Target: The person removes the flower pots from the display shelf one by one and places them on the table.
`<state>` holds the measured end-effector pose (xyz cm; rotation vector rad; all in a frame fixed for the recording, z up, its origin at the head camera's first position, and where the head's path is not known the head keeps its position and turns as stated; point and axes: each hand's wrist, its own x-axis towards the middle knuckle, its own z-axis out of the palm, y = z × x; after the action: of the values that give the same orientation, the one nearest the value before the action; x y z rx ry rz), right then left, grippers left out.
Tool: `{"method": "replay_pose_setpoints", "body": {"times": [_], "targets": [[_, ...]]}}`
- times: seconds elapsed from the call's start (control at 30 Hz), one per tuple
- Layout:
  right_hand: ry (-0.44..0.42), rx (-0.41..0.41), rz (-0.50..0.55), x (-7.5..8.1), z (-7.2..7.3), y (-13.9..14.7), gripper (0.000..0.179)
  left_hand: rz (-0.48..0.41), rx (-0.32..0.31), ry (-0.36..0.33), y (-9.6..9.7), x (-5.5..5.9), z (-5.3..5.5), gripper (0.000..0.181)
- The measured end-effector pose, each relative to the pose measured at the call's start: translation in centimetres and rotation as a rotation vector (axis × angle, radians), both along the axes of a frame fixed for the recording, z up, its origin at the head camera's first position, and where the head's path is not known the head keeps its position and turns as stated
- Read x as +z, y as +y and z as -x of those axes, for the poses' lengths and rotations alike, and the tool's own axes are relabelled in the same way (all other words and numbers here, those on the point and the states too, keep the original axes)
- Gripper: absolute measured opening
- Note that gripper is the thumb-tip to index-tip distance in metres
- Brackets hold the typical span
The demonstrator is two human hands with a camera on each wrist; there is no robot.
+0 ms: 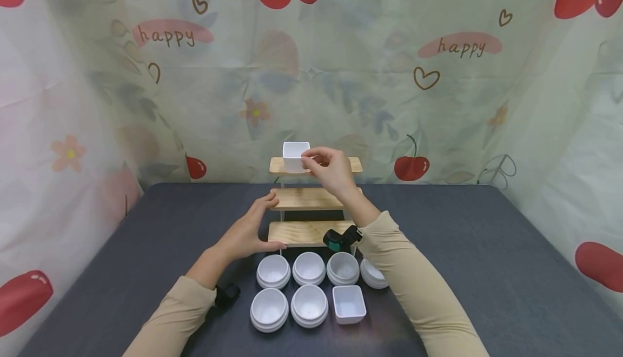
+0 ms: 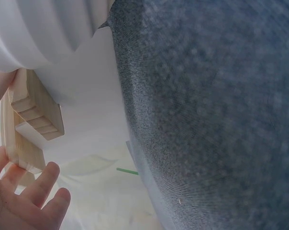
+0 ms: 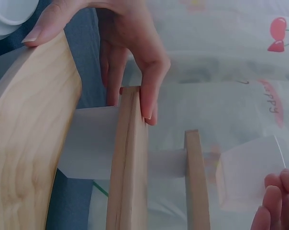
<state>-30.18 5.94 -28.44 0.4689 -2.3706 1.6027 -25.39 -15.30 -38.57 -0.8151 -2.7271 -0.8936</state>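
A three-tier wooden shelf stand (image 1: 306,199) stands at the middle of the table. My left hand (image 1: 250,227) holds its left side, with fingers at the end of the middle shelf (image 3: 127,167) and the thumb on the lowest shelf (image 3: 34,124). My right hand (image 1: 331,170) pinches the right side of a white square bowl (image 1: 293,157) between thumb and fingers. That bowl is upright over the left part of the top shelf (image 1: 355,164); a narrow gap shows under it in the right wrist view.
In front of the stand sit several round white bowls (image 1: 309,305) in two rows, some of them stacked. Another white square bowl (image 1: 349,304) is in the front row. My right forearm partly covers a round bowl (image 1: 372,275). A patterned curtain (image 1: 311,75) hangs behind the dark table (image 1: 462,249).
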Motion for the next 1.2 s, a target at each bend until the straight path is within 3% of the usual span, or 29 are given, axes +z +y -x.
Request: {"method": "replay_pose_setpoints", "body": {"times": [0.73, 1.2], "targets": [[0.03, 0.036, 0.051, 0.2, -1.2, 2.6, 0.018, -0.004, -0.005, 0.016, -0.1, -0.2, 0.0, 0.095], [0.044, 0.046, 0.015, 0.0, -1.9, 4.0, 0.019, 0.01, -0.001, 0.028, -0.1, -0.2, 0.1, 0.095]]}}
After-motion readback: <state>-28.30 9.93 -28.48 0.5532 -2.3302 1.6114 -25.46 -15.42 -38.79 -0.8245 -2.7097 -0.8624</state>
